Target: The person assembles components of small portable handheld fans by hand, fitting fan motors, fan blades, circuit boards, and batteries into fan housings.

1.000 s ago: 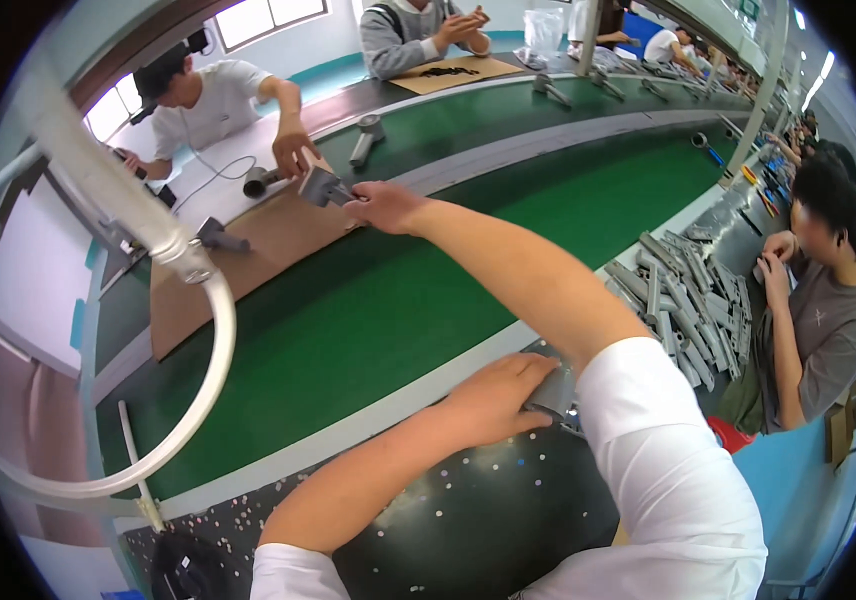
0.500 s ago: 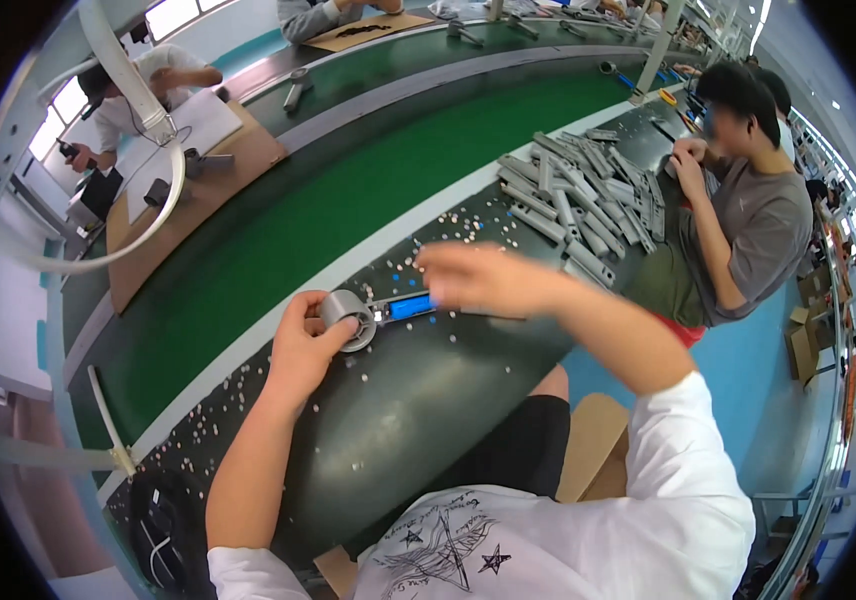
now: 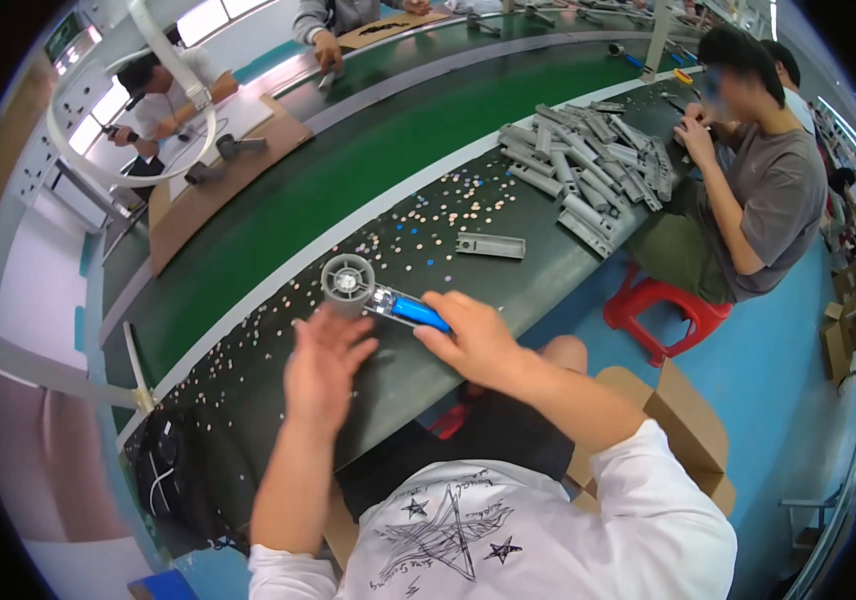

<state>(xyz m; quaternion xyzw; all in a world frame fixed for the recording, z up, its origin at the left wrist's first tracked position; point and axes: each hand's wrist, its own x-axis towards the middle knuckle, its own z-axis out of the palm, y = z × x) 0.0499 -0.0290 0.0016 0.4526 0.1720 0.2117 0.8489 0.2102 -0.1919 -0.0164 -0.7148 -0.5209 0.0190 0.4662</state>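
Observation:
A grey handheld fan (image 3: 348, 280) has its round spoked head facing up and its handle opened, showing a blue cylindrical battery (image 3: 416, 312). My right hand (image 3: 476, 340) grips the lower end of that handle, thumb and fingers closed around it. Just below the fan's head is my left hand (image 3: 326, 368), fingers spread and slightly blurred, with nothing held. Whether its fingertips touch the head, I cannot tell. On the dark bench beyond my right hand lies one grey handle shell (image 3: 491, 246), hollow side up.
Several grey handle shells (image 3: 588, 165) are heaped at the right, near a seated co-worker (image 3: 748, 180). Small round dots (image 3: 428, 215) are scattered over the bench. A green belt (image 3: 288, 215) runs beyond it. Black cables (image 3: 173, 480) lie at left, a cardboard box (image 3: 683, 430) at lower right.
My left hand has let go of the fan's head and opened. My right hand, blurred over the handle before, now grips its end. The head's spoked face has turned upward.

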